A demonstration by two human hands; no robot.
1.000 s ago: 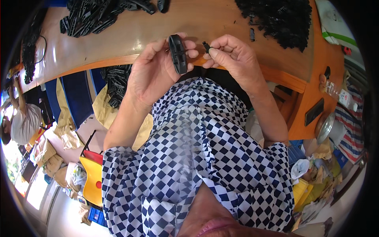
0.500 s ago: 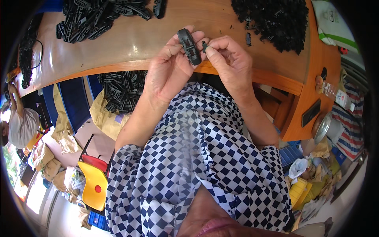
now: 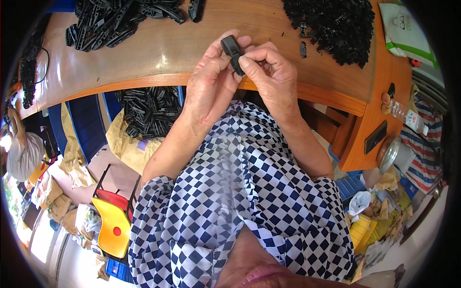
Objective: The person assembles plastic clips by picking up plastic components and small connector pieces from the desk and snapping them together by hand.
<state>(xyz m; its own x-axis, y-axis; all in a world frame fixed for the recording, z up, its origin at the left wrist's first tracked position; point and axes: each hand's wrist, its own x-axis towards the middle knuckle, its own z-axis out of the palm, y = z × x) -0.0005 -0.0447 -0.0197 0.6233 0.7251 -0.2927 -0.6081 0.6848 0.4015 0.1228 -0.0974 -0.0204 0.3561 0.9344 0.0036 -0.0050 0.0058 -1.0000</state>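
Over the table's front edge, my left hand (image 3: 211, 77) is closed around a long black plastic housing (image 3: 231, 50), held tilted between thumb and fingers. My right hand (image 3: 273, 72) is closed too, its thumb and forefinger pressed against the housing's right side. Whatever small piece sits under those fingertips is hidden. A heap of similar black housings (image 3: 108, 24) lies at the far left of the table. At the far right is a pile of small black plastic clips (image 3: 336, 29), with one loose clip (image 3: 303, 49) beside it.
Below the table edge, a brown paper sack (image 3: 126, 144) holds more black parts (image 3: 151, 110). A yellow chair (image 3: 113, 225) stands at the left. A plastic bottle (image 3: 408, 116) and a phone-like dark slab (image 3: 376, 137) lie at the right. A person (image 3: 24, 153) sits at the far left.
My right hand has moved left, bringing the small black clip it pinched against the housing, where it is now hidden. The left hand has shifted slightly and turned the housing.
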